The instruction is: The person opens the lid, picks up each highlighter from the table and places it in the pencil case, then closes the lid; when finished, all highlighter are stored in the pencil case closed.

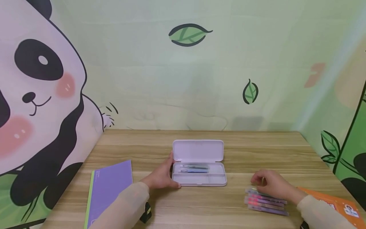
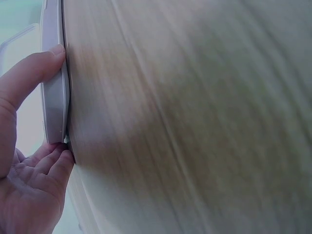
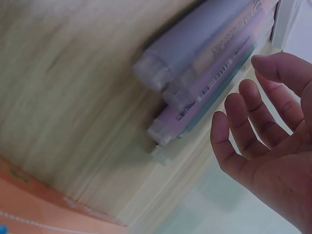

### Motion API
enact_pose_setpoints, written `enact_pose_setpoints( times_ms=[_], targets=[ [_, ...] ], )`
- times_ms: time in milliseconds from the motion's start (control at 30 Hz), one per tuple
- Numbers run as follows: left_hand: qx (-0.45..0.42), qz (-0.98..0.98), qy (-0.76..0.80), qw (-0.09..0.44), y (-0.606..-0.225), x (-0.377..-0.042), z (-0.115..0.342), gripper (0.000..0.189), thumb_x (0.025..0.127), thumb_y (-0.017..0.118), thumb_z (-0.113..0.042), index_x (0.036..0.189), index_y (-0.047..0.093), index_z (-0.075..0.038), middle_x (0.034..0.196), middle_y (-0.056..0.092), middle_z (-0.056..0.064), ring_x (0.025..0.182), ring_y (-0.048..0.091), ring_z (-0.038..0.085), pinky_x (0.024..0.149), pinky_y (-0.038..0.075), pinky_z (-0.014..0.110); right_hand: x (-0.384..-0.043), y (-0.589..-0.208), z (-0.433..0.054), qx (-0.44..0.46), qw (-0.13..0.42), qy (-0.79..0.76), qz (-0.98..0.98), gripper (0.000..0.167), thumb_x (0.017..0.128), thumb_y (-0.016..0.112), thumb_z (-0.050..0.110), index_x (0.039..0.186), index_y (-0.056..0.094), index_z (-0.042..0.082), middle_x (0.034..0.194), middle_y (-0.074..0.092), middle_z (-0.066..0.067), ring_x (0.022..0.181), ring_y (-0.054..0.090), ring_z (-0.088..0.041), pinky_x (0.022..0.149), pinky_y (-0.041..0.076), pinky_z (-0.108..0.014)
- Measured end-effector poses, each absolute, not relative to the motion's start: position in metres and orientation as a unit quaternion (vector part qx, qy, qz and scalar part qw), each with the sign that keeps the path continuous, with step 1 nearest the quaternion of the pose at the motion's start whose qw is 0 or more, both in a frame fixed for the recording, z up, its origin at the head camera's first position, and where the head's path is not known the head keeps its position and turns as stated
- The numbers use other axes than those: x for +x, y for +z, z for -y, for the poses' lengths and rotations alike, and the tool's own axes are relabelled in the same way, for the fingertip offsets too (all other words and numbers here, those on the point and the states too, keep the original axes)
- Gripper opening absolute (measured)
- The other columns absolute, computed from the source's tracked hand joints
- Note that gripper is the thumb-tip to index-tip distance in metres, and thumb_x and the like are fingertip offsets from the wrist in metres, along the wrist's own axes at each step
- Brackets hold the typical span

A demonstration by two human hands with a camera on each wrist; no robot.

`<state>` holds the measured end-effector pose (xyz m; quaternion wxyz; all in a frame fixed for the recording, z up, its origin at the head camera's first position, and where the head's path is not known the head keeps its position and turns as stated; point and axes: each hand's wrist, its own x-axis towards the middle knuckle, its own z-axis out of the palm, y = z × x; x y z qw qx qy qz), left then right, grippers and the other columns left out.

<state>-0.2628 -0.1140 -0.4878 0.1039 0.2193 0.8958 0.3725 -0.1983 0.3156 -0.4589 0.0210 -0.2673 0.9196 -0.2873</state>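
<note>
A pale pencil case (image 1: 190, 181) stands on the table with its lid (image 1: 198, 150) raised. Two pens (image 1: 197, 170) lie in its rear compartment; the two front compartments hold nothing. My left hand (image 1: 160, 176) holds the case by its left end. In the left wrist view, the thumb lies on the front wall of the case (image 2: 54, 102) and the fingertips are at its end. My right hand (image 1: 271, 184), its fingers loosely bent and holding nothing, hovers over several highlighter-like pens (image 1: 267, 203) in a row. The right wrist view shows their clear ends (image 3: 156, 70) beside the fingers.
A purple notebook (image 1: 111, 187) with a green spine lies at the left of the table. At the right, an orange booklet (image 1: 341, 205) lies partly under the right sleeve (image 1: 317, 211). A panda-printed backdrop (image 1: 143, 73) rises behind the table's far edge.
</note>
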Motion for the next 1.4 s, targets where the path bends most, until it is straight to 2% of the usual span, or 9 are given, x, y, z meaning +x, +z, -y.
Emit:
enact_pose_setpoints(
  times_ms=[167, 333, 500, 800, 967, 1167, 1400],
  targets=[
    [0.216, -0.897, 0.37, 0.108, -0.489, -0.264, 0.114, 0.136, 0.06, 0.092, -0.027, 0.155, -0.003, -0.003, 0.13, 0.049, 0.008, 0.118, 0.045, 0.021, 0.112, 0.031, 0.043, -0.197, -0.46, -0.32, -0.262, 0.031, -0.288, -0.92, 0.02, 0.076, 0.074, 0.003, 0.093, 0.068, 0.012, 0.083, 0.062, 0.005, 0.073, 0.05, -0.001, 0.061, 0.045, -0.023],
    [0.21, -0.897, 0.371, 0.115, -0.489, -0.263, 0.114, 0.135, 0.062, 0.092, -0.027, 0.155, -0.004, -0.006, 0.133, 0.047, 0.008, 0.12, 0.044, 0.021, 0.113, 0.03, 0.043, -0.197, -0.465, -0.324, -0.281, 0.006, -0.285, -0.916, 0.021, 0.073, 0.073, -0.002, 0.088, 0.067, 0.011, 0.076, 0.061, 0.001, 0.07, 0.05, 0.0, 0.058, 0.044, -0.022],
    [0.209, -0.897, 0.371, 0.114, -0.487, -0.263, 0.115, 0.135, 0.062, 0.092, -0.027, 0.155, -0.003, -0.005, 0.134, 0.047, 0.01, 0.121, 0.044, 0.022, 0.114, 0.029, 0.044, -0.197, -0.468, -0.327, -0.271, -0.008, -0.278, -0.922, 0.022, 0.071, 0.074, -0.002, 0.085, 0.065, 0.011, 0.074, 0.056, 0.006, 0.067, 0.046, 0.002, 0.056, 0.041, -0.021],
    [0.218, -0.895, 0.374, 0.108, -0.488, -0.264, 0.115, 0.136, 0.061, 0.092, -0.028, 0.155, -0.003, -0.004, 0.133, 0.048, 0.009, 0.122, 0.043, 0.022, 0.114, 0.029, 0.044, -0.201, -0.465, -0.323, -0.23, 0.028, -0.266, -0.936, 0.019, 0.073, 0.073, 0.002, 0.087, 0.064, 0.011, 0.075, 0.054, 0.006, 0.065, 0.043, 0.0, 0.057, 0.038, -0.022],
    [0.221, -0.893, 0.377, 0.107, -0.487, -0.263, 0.115, 0.136, 0.06, 0.092, -0.027, 0.155, -0.003, -0.003, 0.13, 0.049, 0.008, 0.12, 0.044, 0.022, 0.113, 0.03, 0.044, -0.205, -0.464, -0.312, -0.246, 0.014, -0.265, -0.932, 0.02, 0.072, 0.073, 0.0, 0.085, 0.063, 0.012, 0.073, 0.053, 0.007, 0.063, 0.041, 0.001, 0.055, 0.038, -0.021],
    [0.228, -0.894, 0.371, 0.103, -0.489, -0.264, 0.115, 0.137, 0.06, 0.093, -0.028, 0.154, -0.003, -0.002, 0.128, 0.051, 0.007, 0.118, 0.045, 0.02, 0.112, 0.032, 0.043, -0.215, -0.458, -0.289, -0.232, 0.042, -0.275, -0.932, 0.018, 0.075, 0.07, 0.0, 0.087, 0.065, 0.013, 0.073, 0.052, 0.006, 0.061, 0.041, -0.001, 0.055, 0.037, -0.021],
    [0.233, -0.898, 0.363, 0.088, -0.492, -0.265, 0.116, 0.137, 0.059, 0.092, -0.03, 0.153, -0.002, 0.004, 0.127, 0.051, 0.009, 0.119, 0.047, 0.021, 0.109, 0.034, 0.043, -0.232, -0.449, -0.255, -0.254, 0.027, -0.253, -0.933, 0.015, 0.076, 0.068, -0.001, 0.087, 0.065, 0.01, 0.073, 0.053, 0.007, 0.065, 0.044, -0.003, 0.058, 0.038, -0.022]
  ],
)
